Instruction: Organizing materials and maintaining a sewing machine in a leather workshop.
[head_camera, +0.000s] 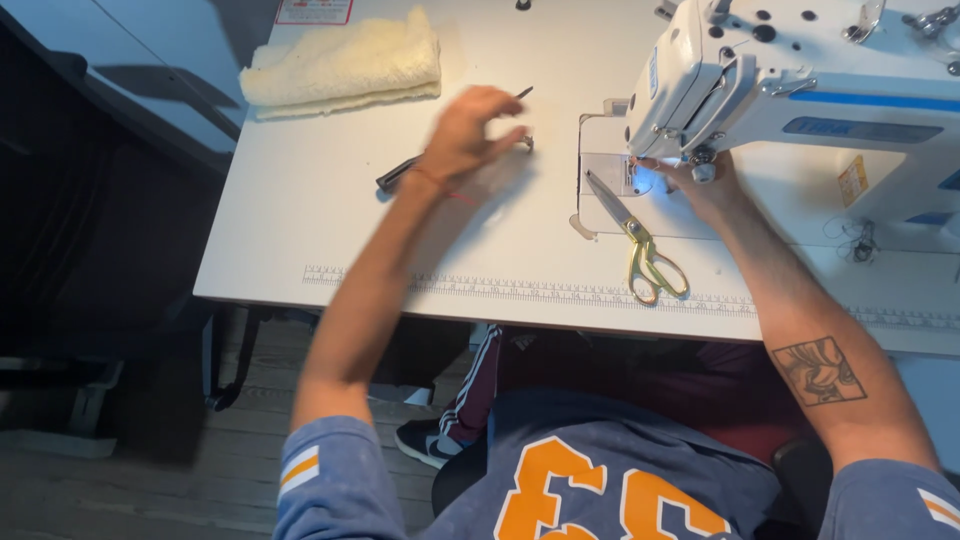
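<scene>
Left hand (465, 135), blurred, fingers loosely curled and holding nothing visible, hovers over a dark tool (405, 170) mid-bench (300, 230); right hand (700, 185) rests fingers-down at the sewing machine (780, 80) needle, best kept steady, beside scissors (640, 245).

The left hand (465, 135) at upper centre is motion-blurred, its grip unreadable. The right hand's (700, 185) fingertips vanish beneath the sewing machine (800, 90) head, itself cut off at the frame's upper right.
</scene>
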